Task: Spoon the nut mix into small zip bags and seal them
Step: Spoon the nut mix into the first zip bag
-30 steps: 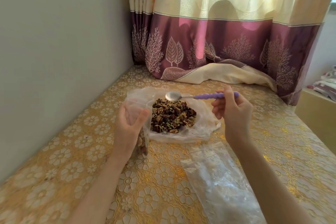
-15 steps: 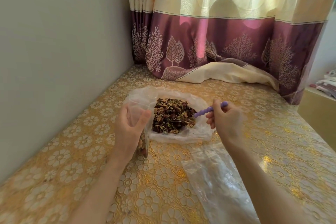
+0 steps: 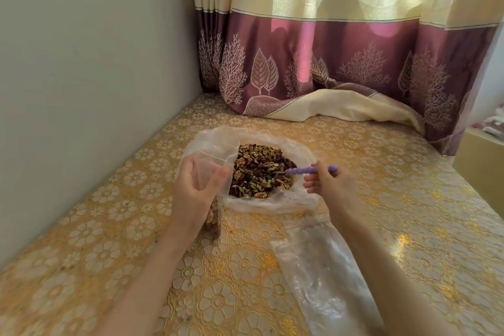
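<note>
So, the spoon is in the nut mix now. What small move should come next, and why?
Probably lift the spoon with a load and carry it left to the small zip bag. Its bowl lies buried in the nut mix, the right hand grips the purple handle, and the left hand holds the bag upright, mouth open, only partly filled.

Spoon bowl (image 3: 274, 173) buried in nut mix (image 3: 259, 169)

2 hands (image 3: 195, 188) (image 3: 334, 185), 1 spoon (image 3: 302, 170), 3 bags (image 3: 211, 169) (image 3: 296, 199) (image 3: 324, 275)
</note>
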Motion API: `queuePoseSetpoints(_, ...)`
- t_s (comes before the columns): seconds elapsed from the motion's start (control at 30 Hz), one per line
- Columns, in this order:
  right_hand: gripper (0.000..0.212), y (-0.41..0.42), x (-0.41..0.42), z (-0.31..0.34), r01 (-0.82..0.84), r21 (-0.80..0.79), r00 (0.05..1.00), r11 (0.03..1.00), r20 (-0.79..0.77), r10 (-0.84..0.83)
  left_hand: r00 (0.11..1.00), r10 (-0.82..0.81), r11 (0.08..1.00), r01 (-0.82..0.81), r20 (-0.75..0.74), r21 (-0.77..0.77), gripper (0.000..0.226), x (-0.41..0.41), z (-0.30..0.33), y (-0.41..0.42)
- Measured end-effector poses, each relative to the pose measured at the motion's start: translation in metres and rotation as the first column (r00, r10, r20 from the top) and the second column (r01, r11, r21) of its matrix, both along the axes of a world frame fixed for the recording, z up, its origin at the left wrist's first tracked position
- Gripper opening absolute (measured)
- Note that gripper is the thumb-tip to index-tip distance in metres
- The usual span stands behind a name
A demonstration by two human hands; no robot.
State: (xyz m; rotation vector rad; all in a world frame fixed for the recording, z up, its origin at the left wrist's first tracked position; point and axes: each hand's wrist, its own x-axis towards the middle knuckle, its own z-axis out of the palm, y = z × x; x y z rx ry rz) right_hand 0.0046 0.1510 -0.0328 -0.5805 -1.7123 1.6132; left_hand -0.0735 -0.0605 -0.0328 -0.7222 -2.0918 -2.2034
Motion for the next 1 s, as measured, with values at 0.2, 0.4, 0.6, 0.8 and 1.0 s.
queuePoseSetpoints(0.2,0.033,0.01,0.002,0.002,-0.002,-0.053,1.0,0.999,0.028,0.003,1.0,0.01,1.0,-0.01,0.01,0.005,0.05,0.0,-0.002,-0.001)
queuePoseSetpoints(0.4,0.03,0.014,0.002,0.007,0.076,-0.069,0.996,0.995,-0.042,-0.079,1.0,0.019,1.0,-0.018,0.018,-0.008,0.046,-0.002,-0.004,-0.001)
queuePoseSetpoints(0.6,0.031,0.011,0.002,0.016,0.077,-0.105,0.989,0.991,-0.12,-0.089,0.998,0.054,0.995,-0.055,-0.013,-0.082,0.055,-0.004,-0.007,0.001)
queuePoseSetpoints(0.8,0.031,0.0,0.007,0.044,0.041,-0.097,0.969,0.994,-0.24,-0.063,0.997,0.056,0.985,-0.063,-0.046,-0.159,0.057,-0.007,-0.013,0.004)
queuePoseSetpoints(1.0,0.037,-0.029,0.018,0.069,-0.092,-0.012,0.936,0.996,-0.341,0.082,0.994,0.081,0.978,-0.094,-0.074,-0.186,0.059,-0.007,-0.018,0.007)
